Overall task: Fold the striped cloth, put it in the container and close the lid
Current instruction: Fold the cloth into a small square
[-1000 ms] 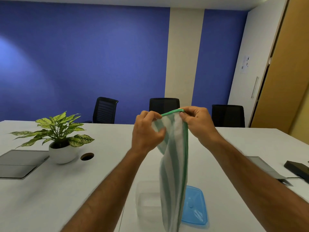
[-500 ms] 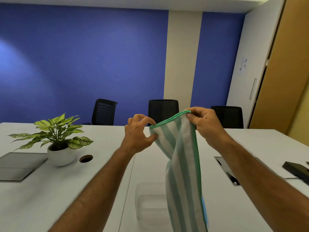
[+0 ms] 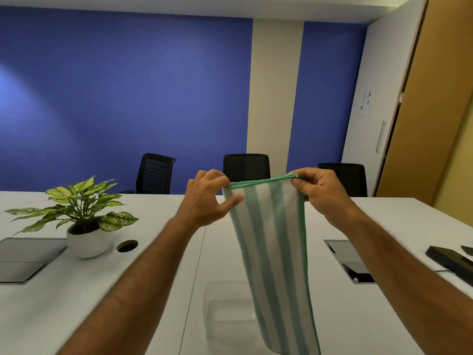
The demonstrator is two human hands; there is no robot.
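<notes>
At 6 o'clock, nearest, a clear container (image 3: pixel 225 311) stands open on the white surface (image 3: pixel 64 290), partly behind the hanging striped cloth (image 3: pixel 273 252). The cloth hangs lengthwise in the air, its lower end cut off by the frame's bottom edge. Above, the left hand (image 3: pixel 204 198) pinches the top left corner between thumb and fingers, and the right hand (image 3: pixel 320 190) pinches the top right corner. At 9 o'clock sits a potted plant (image 3: pixel 84 219); at 12, three black chairs (image 3: pixel 245 166).

even indoor light | pale glow on left wall | edges bowed | slightly soft
</notes>
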